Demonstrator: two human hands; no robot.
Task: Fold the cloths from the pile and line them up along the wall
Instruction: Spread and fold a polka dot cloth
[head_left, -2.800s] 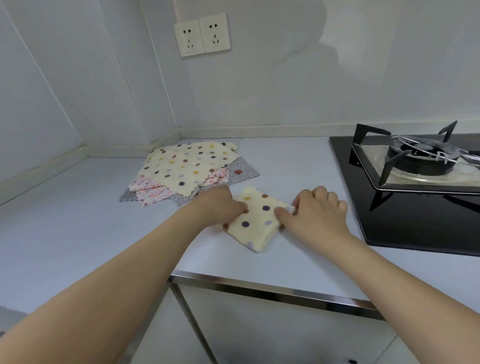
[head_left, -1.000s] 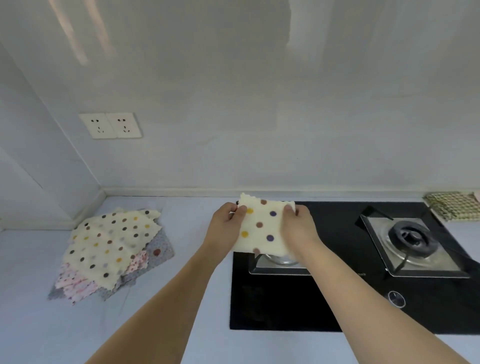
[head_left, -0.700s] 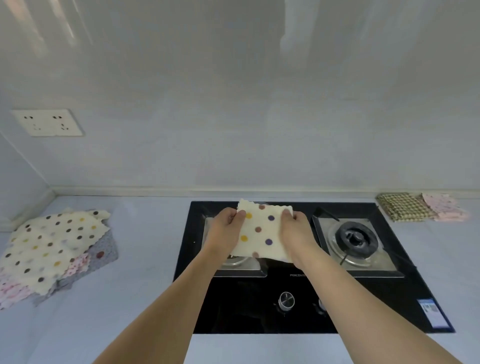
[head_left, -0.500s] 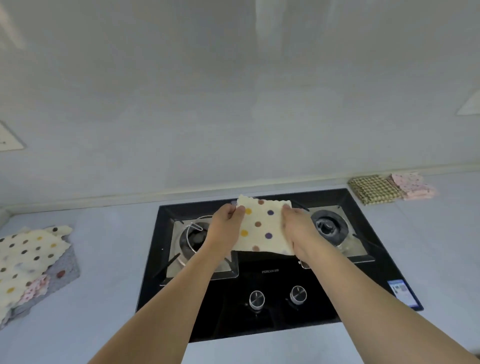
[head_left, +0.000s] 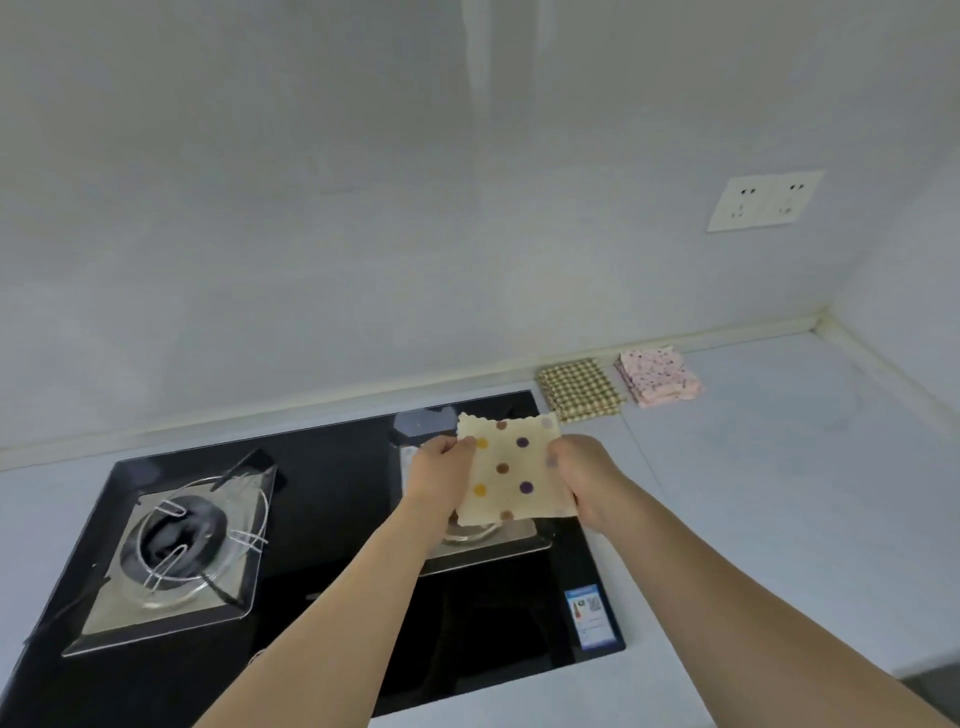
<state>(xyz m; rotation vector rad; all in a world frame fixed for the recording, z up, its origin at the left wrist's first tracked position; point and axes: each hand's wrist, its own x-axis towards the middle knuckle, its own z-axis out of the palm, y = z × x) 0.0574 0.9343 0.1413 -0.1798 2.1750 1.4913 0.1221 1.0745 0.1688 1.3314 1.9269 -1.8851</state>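
Both grips, left hand (head_left: 439, 475) and right hand (head_left: 587, 480), pinch a folded cream polka-dot cloth (head_left: 514, 470), scalloped edges.

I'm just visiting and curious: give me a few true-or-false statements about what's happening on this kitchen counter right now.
1. Both hands, left hand and right hand, hold the cream polka-dot folded cloth. True.
2. The cloth lies flat on the counter. False: it is held up above the black glass gas hob.
3. Two folded cloths sit by the wall: a green checked cloth and a pink patterned cloth. True.
4. The pink cloth lies left of the checked one. False: it lies to its right.
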